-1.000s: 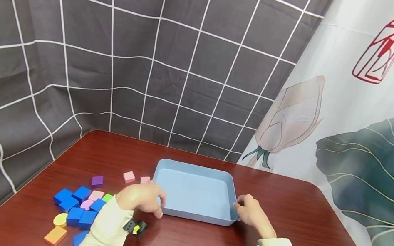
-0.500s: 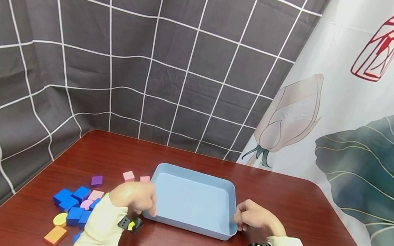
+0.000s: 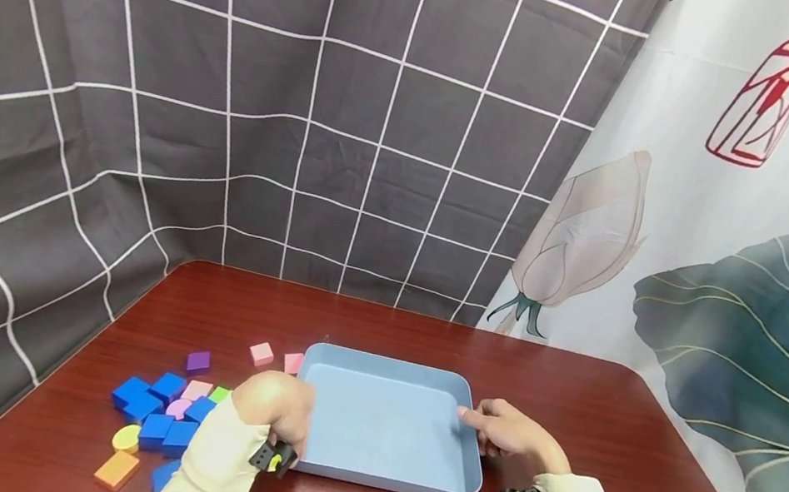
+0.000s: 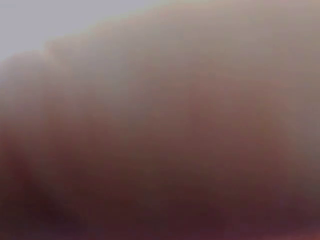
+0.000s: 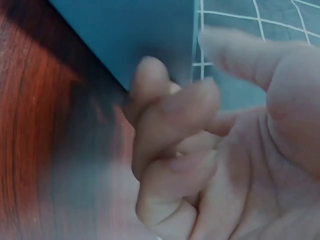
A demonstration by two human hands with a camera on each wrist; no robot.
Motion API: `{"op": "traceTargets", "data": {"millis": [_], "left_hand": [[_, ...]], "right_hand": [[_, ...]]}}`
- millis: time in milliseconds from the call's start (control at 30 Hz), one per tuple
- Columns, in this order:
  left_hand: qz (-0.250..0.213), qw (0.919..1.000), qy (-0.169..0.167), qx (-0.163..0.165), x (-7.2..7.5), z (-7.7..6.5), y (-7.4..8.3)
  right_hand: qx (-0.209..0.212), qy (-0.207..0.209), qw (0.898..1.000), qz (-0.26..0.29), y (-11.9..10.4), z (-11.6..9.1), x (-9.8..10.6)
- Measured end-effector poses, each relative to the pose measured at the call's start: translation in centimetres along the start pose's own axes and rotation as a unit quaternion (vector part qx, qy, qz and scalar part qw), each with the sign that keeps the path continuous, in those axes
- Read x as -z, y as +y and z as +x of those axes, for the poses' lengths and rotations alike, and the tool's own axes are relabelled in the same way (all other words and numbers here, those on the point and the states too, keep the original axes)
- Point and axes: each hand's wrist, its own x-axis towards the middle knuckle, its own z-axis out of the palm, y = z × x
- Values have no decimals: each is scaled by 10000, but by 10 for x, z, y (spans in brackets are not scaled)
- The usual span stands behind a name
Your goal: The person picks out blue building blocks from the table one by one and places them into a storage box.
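A shallow light-blue rectangular tray (image 3: 384,429) sits on the dark red-brown table, with nothing in it. My left hand (image 3: 281,408) grips its left side near the front corner, fingers bent down and partly hidden; the left wrist view is only a close blur. At the opposite end, my right hand (image 3: 508,430) holds the right wall, thumb over the rim and fingers outside. In the right wrist view, the curled fingers (image 5: 175,115) lie against the outer wall while the thumb (image 5: 235,50) reaches across the edge.
Left of the tray lie several blue blocks (image 3: 154,433), an orange block (image 3: 116,471), a yellow round block (image 3: 126,438) and a purple block (image 3: 198,361). Pink blocks (image 3: 261,354) stand near the tray's left wall. A gray grid curtain (image 3: 348,147) hangs behind the table (image 3: 570,397).
The tray has slid toward me, turning slightly on the way and then straightening. Both hands came along with it, and my right thumb now lies over the rim.
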Motion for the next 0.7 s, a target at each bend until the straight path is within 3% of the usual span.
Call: {"op": "traceTargets", "data": {"millis": [100,200,333,533,700], "left_hand": [[53,9999,-36,91,-2,0,4],[-176,9996,73,207,-3,0,5],[-629,9977,253,51,0,-1,-2],[-1716,9821,780,-60,3,2,-27],[-1813,9729,1414,260,7,2,-61]], "right_hand": [[135,97,9998,-93,3,2,-1],[410,33,9987,-310,6,3,-1],[578,-65,9973,-443,7,2,0],[656,-319,9967,-353,7,-3,3],[665,-409,9962,-397,9,-6,5]]}}
